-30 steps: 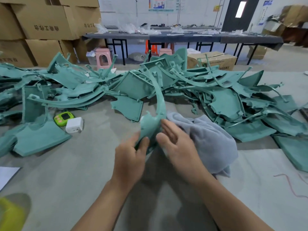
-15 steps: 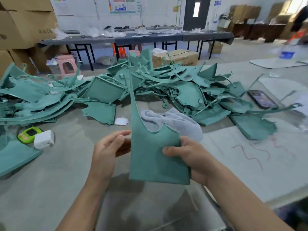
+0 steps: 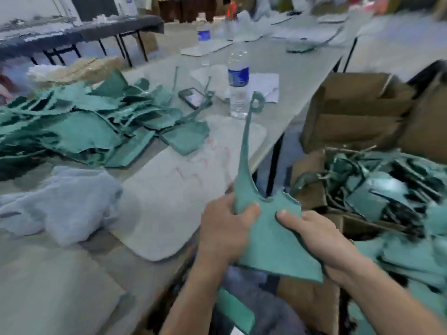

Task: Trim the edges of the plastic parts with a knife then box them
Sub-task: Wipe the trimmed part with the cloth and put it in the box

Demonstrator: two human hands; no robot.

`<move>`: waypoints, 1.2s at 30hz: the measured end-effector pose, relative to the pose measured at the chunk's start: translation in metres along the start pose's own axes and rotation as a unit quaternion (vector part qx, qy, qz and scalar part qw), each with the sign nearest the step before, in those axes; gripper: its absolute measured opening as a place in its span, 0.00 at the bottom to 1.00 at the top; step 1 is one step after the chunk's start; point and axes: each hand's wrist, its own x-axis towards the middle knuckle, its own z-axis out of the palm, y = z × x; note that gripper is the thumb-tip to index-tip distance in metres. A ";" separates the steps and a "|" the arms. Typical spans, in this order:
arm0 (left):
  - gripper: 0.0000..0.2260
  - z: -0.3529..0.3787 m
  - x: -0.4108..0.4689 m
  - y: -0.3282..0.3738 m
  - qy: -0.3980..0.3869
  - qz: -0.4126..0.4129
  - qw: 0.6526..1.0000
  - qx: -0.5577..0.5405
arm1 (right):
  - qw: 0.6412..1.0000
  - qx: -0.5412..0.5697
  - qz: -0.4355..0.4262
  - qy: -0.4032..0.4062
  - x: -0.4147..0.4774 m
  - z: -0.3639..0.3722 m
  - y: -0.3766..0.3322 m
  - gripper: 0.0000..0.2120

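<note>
Swung rightward since half a second ago, the plastic part (image 3: 271, 238) has left its place above the counter (image 3: 72, 274) and is now past the counter's right edge, held upright. Both hands hold it in a pinching grip: the left hand (image 3: 222, 228) has its thumb on the front at the foot of the long thin stem, and the right hand (image 3: 321, 240) has its thumb on the flat face with its fingers behind. Between the thumbs the part's upper edge is ragged; its lower edge runs straight. Just right of the part and below it an open cardboard box (image 3: 312, 197) holds boxed parts (image 3: 375, 189) in a tangle, with open air above them. Left of the part lie a white mat (image 3: 169, 201) and a grey cloth (image 3: 60, 201). Beyond it to the left is the loose pile (image 3: 84, 126), then a phone (image 3: 192, 97). A water bottle (image 3: 239, 88) stands behind the stem's tip, and a second box (image 3: 358, 117) stands far right.
</note>
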 end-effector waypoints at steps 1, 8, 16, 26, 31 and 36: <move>0.13 0.031 0.002 -0.003 -0.041 -0.008 0.999 0.011 | 0.998 -0.012 0.030 0.051 -0.005 -0.024 0.019 0.17; 0.04 0.210 -0.015 -0.050 -0.299 -0.169 0.935 0.084 | 0.900 0.238 0.229 0.285 -0.055 -0.131 0.163 0.13; 0.19 0.291 -0.050 -0.041 -0.407 -0.261 0.870 -0.094 | 0.762 0.493 0.151 0.391 -0.048 -0.221 0.209 0.10; 0.22 0.220 -0.010 -0.064 -0.319 -0.206 0.925 -0.028 | 0.723 0.508 0.211 0.417 0.018 -0.204 0.261 0.20; 0.17 0.192 0.005 -0.073 -0.263 -0.208 0.941 -0.033 | 0.747 0.486 0.241 0.383 0.047 -0.138 0.267 0.08; 0.09 0.174 0.011 -0.078 -0.237 -0.170 0.956 -0.030 | 0.789 0.441 0.249 0.349 0.052 -0.112 0.241 0.11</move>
